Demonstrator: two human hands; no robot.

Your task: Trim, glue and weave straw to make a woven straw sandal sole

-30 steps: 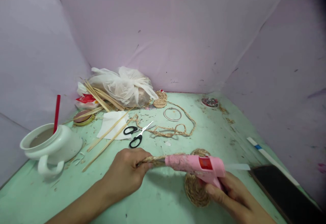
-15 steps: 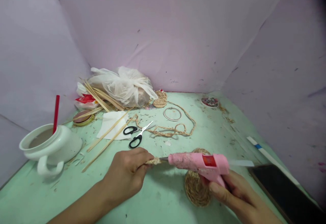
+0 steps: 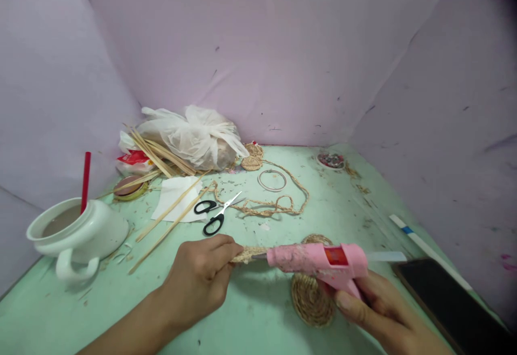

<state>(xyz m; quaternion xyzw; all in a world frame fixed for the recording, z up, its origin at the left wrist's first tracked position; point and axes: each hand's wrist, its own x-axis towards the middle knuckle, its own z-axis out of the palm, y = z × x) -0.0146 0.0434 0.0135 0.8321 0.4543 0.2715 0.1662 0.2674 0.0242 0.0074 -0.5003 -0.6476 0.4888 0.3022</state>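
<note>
In the head view my left hand (image 3: 210,269) pinches a small straw-coloured braided piece (image 3: 248,252), holding it just above the table. My right hand (image 3: 379,306) is wrapped round the handle of a pink glue gun (image 3: 315,258). The gun points left, its metal nozzle at the braided piece, and a clear glue stick (image 3: 388,256) juts from its back. Beneath the gun lies a round coiled straw mat (image 3: 313,301). Part of another coiled disc (image 3: 317,238) shows just behind the barrel.
Black-handled scissors (image 3: 220,217) lie open beyond my left hand, beside a loose braided cord (image 3: 299,204) and a metal ring (image 3: 272,180). A white pot (image 3: 97,231) stands at left, a dark phone (image 3: 448,301) at right. Straw strips and a plastic bag (image 3: 197,137) are behind.
The glue gun has shifted slightly right and its nozzle now sits lower against the braided piece. More of the braided piece shows behind the nozzle.
</note>
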